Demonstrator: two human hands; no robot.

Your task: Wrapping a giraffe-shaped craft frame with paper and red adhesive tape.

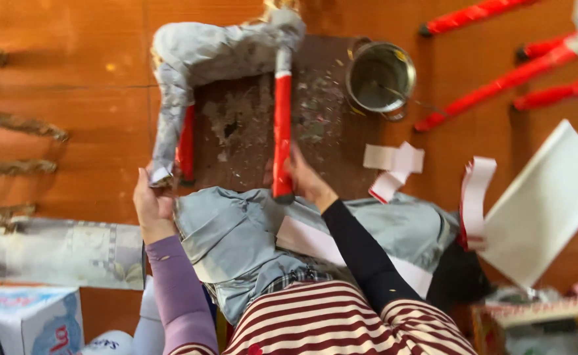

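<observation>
- Above the lap, over the dark board (332,141) on the orange floor, a paper-wrapped frame (200,56) with two legs stood between the hands; its grey-papered top bar lay far from the person, and both legs ran back toward the body.
- The right hand (305,181) was closed round the lower end of the red-wrapped leg (282,131), fingers curled on it just above its dark tip; the leg's long axis ran nearly straight away from the person, up from the grip.
- The left hand (151,200) pinched the near end of the other leg (167,131), which was grey-papered with a red strip along its inner side; this leg leaned slightly leftward as it came down to the hand.
- Each hand therefore held its own leg, with the frame's bulk lying beyond both grips.
- A round metal tin (381,77) sat at the board's far right corner, apart from the frame.
- Right of the right hand lay white paper strips (394,164), then red-edged strips (476,197) and a large white sheet (545,204).
- More red-wrapped sticks (499,82) lay at the upper right.
- At lower left sat a pale printed paper sheet (62,253) and a white-and-blue carton (29,319) with red print.
</observation>
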